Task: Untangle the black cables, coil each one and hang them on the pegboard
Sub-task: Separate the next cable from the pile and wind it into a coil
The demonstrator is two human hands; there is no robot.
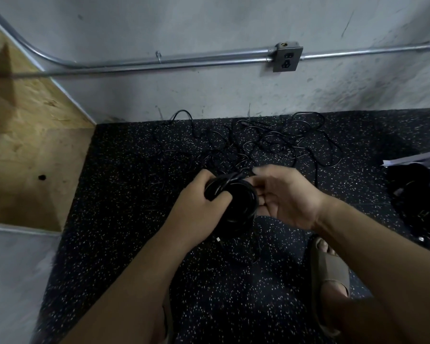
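A black cable coil (236, 202) of several loops hangs between my hands above the speckled floor. My left hand (199, 207) grips the coil's left side, fingers curled round the strands. My right hand (283, 192) is at the coil's right side, thumb and fingertips pinching a strand near the top. A small connector end (218, 240) dangles below the coil. Beyond my hands a tangle of thin black cables (266, 142) lies spread on the floor near the wall. No pegboard is in view.
A plywood box (32, 135) stands at the left. Metal conduit (174, 61) and an outlet box (286, 58) run along the grey wall. A dark bag with paper (417, 194) lies at the right. My sandalled foot (330, 271) rests on the black speckled mat (124, 184).
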